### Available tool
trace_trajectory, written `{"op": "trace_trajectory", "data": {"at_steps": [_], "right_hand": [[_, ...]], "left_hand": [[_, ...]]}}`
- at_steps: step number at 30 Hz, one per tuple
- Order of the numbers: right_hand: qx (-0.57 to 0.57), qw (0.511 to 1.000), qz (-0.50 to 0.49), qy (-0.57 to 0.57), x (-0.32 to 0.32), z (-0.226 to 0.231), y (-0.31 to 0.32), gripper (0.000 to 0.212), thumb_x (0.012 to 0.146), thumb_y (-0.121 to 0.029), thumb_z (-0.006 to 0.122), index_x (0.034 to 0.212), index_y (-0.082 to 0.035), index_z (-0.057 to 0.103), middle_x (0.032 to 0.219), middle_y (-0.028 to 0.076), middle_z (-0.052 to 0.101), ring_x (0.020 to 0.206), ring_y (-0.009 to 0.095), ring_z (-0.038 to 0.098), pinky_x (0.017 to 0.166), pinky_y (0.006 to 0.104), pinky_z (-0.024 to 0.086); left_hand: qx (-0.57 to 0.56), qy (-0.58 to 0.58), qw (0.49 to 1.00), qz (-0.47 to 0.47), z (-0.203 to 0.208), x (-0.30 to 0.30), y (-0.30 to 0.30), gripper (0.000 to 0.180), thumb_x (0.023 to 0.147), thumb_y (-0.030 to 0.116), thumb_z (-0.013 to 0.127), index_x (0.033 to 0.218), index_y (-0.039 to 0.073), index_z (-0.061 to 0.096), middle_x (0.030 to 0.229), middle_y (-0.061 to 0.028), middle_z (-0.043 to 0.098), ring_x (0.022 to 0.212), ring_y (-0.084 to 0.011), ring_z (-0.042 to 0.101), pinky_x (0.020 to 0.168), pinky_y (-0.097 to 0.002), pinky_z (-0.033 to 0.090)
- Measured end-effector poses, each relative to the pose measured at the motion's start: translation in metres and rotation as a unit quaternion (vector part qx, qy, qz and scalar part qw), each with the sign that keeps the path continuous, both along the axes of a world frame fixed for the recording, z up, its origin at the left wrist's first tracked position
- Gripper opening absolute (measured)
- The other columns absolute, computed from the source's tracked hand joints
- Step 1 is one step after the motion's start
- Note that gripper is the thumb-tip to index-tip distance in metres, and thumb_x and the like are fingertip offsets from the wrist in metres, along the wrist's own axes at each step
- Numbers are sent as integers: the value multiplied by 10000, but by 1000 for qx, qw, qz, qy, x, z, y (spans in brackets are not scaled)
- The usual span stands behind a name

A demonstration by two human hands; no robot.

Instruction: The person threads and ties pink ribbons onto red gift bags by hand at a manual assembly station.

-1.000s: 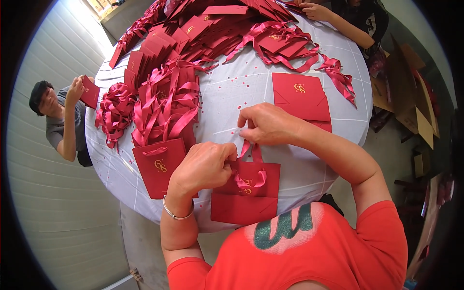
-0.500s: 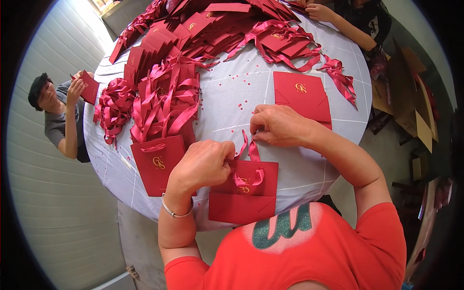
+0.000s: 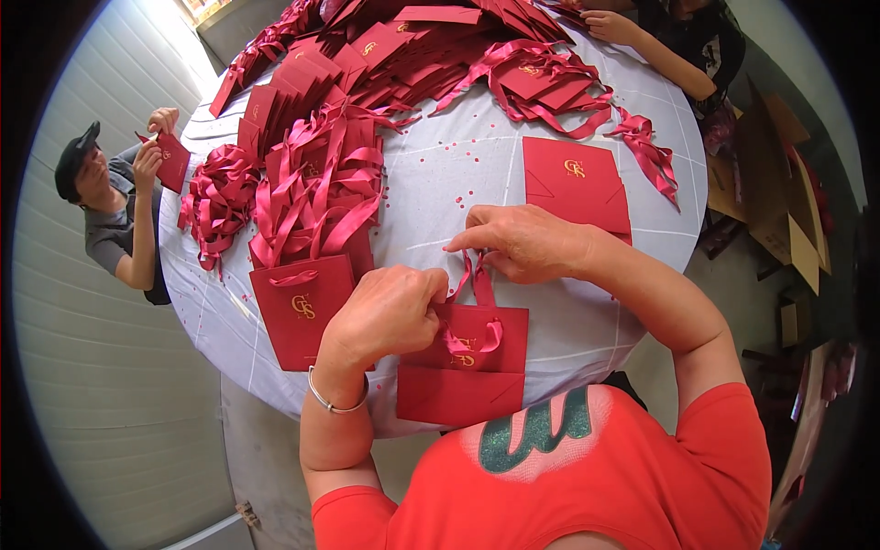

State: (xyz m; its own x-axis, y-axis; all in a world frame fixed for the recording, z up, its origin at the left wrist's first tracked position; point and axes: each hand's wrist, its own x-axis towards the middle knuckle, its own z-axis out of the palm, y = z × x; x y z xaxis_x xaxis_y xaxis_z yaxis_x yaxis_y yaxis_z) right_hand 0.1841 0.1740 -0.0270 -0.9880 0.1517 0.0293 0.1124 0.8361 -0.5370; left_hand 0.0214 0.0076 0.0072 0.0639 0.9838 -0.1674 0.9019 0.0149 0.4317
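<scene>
A flat red paper gift bag [image 3: 458, 394] lies before me at the table's near edge, with a pink ribbon handle looped over its front. More pink ribbon [image 3: 483, 284] rises from its top edge. My left hand [image 3: 387, 310] is closed at the bag's upper left corner; its fingertips are partly hidden. Just beyond the bag, my right hand [image 3: 524, 243] pinches the ribbon's upper part, its index finger stretched out to the left. Another red bag [image 3: 304, 312] with a ribbon handle lies left of my left hand. Beyond my right forearm lies a red bag [image 3: 576, 183] showing no ribbon.
Bags with ribbons [image 3: 321, 192] are heaped at left beside a ribbon bundle [image 3: 218, 197]. Many red bags [image 3: 385, 64] cover the far side of the round table [image 3: 431, 202]. One person [image 3: 115, 202] at left handles a bag; another [image 3: 678, 55] sits far right near cardboard boxes [image 3: 770, 174].
My right index finger has stretched out to the left, away from the ribbon. My left hand and the bag have stayed put. The person at left has raised a second hand to their bag.
</scene>
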Motion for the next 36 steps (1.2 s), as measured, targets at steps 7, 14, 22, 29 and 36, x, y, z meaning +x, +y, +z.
{"op": "trace_trajectory", "data": {"at_steps": [7, 14, 22, 29, 36], "right_hand": [[11, 998, 63, 19, 1, 0, 7, 179, 816, -57, 686, 992, -90, 689, 1042, 106, 596, 946, 313, 631, 795, 409, 521], [53, 996, 55, -38, 9, 13, 12, 108, 821, -78, 700, 922, -46, 678, 1011, 112, 628, 935, 325, 637, 788, 410, 522], [-285, 945, -60, -148, 30, 30, 14, 154, 929, -131, 677, 1012, -6, 712, 757, 49, 660, 655, 96, 606, 590, 272, 495], [-390, 904, -167, -50, 42, 7, 1, 162, 960, -99, 642, 1085, 3, 663, 860, 27, 679, 692, 76, 645, 586, 224, 516], [-458, 860, -222, 6, 41, -7, -7, 141, 957, -79, 641, 1066, 10, 629, 897, 60, 694, 747, 103, 684, 607, 226, 540]], "left_hand": [[25, -15, 1000, -6, -3, 0, -1, 166, 689, 49, 600, 846, 19, 641, 745, -199, 651, 726, -409, 636, 650, -461, 511], [67, -8, 998, -8, 4, 7, -1, 134, 660, 46, 592, 791, 26, 614, 712, -178, 628, 702, -404, 616, 605, -452, 488], [104, 10, 992, -67, -15, 6, 14, 134, 637, 19, 568, 766, 34, 602, 675, -172, 610, 672, -402, 603, 579, -473, 466], [107, -53, 989, -86, -23, 10, 15, 169, 636, -13, 539, 790, 22, 598, 689, -178, 612, 698, -411, 604, 603, -473, 470], [109, -51, 990, -76, -20, 16, 11, 175, 635, -15, 540, 796, 21, 598, 698, -182, 611, 700, -413, 598, 607, -473, 466]]}}
